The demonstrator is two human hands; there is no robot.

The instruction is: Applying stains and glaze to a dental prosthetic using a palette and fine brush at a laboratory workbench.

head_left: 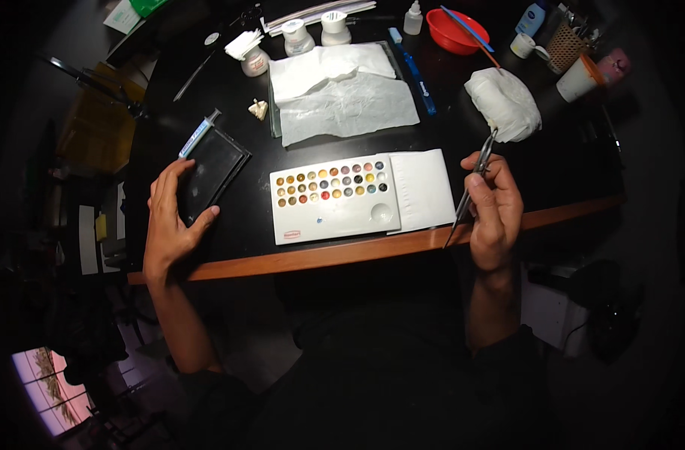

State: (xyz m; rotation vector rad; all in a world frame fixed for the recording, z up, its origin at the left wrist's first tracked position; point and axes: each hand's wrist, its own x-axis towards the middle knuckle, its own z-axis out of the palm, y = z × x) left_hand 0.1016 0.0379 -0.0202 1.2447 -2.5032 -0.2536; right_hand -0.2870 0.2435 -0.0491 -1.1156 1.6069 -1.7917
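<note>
Nearest, the left hand (170, 217) rests spread on a dark flat tray (211, 172), thumb against its edge. Rightward, a white paint palette (335, 199) lies between the hands. The right hand (496, 206) pinches thin metal tweezers (471, 187). Beyond it sit a crumpled cloth (505, 101), paper towels (342, 94) and a red bowl (455, 31).

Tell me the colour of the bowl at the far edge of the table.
Red; the bowl shows best in the head view, with a thin stick resting across it.
</note>
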